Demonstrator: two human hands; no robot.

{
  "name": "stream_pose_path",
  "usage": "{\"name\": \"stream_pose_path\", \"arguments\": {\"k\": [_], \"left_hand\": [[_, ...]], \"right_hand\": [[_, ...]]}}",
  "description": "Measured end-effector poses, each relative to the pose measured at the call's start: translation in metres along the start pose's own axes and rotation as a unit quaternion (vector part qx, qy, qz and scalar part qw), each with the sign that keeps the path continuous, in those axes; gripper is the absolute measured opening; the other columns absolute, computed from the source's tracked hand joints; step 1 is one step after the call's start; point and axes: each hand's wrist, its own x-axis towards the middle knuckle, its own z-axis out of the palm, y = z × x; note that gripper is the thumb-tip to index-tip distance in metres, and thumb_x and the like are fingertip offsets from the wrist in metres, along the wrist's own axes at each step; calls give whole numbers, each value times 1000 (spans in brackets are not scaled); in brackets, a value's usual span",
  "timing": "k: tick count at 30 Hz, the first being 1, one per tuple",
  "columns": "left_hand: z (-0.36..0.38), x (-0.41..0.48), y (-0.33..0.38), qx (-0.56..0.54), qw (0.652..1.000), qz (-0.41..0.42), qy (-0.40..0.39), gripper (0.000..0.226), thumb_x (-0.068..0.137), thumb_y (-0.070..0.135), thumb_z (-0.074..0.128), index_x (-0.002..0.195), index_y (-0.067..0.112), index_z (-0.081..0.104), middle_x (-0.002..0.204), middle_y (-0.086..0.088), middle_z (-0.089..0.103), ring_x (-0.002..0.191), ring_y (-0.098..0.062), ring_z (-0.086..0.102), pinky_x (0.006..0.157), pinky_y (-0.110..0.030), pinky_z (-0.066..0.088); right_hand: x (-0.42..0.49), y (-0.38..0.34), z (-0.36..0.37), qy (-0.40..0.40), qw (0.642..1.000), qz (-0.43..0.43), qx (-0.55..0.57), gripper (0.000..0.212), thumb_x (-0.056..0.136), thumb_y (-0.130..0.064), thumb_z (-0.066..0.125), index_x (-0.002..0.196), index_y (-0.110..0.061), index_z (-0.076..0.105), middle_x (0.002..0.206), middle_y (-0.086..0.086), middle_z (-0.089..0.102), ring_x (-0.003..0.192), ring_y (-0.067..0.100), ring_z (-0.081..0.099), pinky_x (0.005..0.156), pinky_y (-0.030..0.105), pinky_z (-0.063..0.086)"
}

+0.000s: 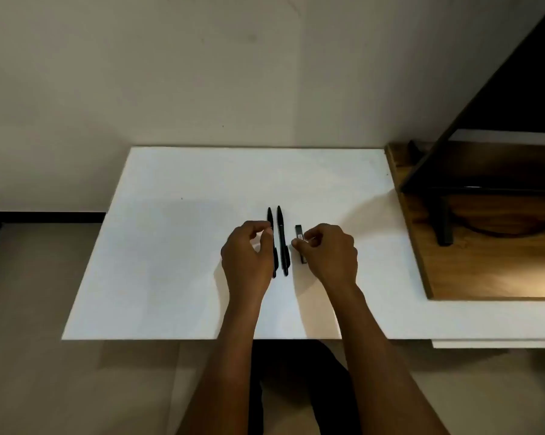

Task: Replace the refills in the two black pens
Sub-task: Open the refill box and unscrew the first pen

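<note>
- The left pen (269,218) and the right pen (282,240) lie side by side on the white table (170,246). They look light, stiff and smooth, so a mid-barrel grip is likely best.
- The left hand (247,255) curls over the left pen; I cannot tell if it grips.
- The right hand (330,255) pinches the slim refill pack (298,230) just beside the pens.

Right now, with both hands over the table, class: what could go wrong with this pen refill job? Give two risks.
1. The left pen and right pen lie close side by side, so the left hand lifting one may send the other rolling across the smooth white table.
2. The right hand pinches the small dark pack only by its fingertips; it could slip.
</note>
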Motion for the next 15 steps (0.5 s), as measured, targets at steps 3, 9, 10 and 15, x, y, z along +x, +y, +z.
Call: {"name": "stream_pose_path", "arguments": {"k": [3, 9, 10, 15], "left_hand": [[6, 2, -3, 1, 1000, 5, 1, 16, 95, 18, 62, 106, 15, 74, 107, 1, 74, 101, -13, 67, 90, -35, 55], [17, -4, -3, 47, 997, 53, 11, 15, 94, 17, 63, 104, 17, 74, 104, 4, 73, 105, -16, 64, 89, -26, 47], [18, -5, -1, 58, 995, 73, 19, 15, 93, 16, 63, 104, 18, 75, 105, 4, 73, 106, -18, 63, 91, -26, 47], [19, -9, -1, -2, 995, 96, 11, 15, 94, 15, 64, 103, 15, 75, 97, 3, 75, 88, -12, 67, 81, -28, 57]], "right_hand": [[4, 0, 5, 32, 998, -2, -48, 17, 85, -29, 73, 99, -20, 69, 96, -2, 72, 91, 21, 67, 70, 29, 48], [6, 6, 5, 5, 997, 70, -20, 9, 79, -18, 71, 86, -13, 75, 90, 2, 74, 85, 27, 69, 62, 26, 43], [6, 8, 4, -6, 997, 74, -19, 10, 78, -16, 70, 84, -11, 75, 87, 2, 74, 83, 26, 69, 58, 25, 41], [3, 13, -2, -32, 997, 72, 26, 10, 81, -17, 73, 77, -9, 77, 79, 6, 75, 77, 25, 70, 65, 32, 52]]}}
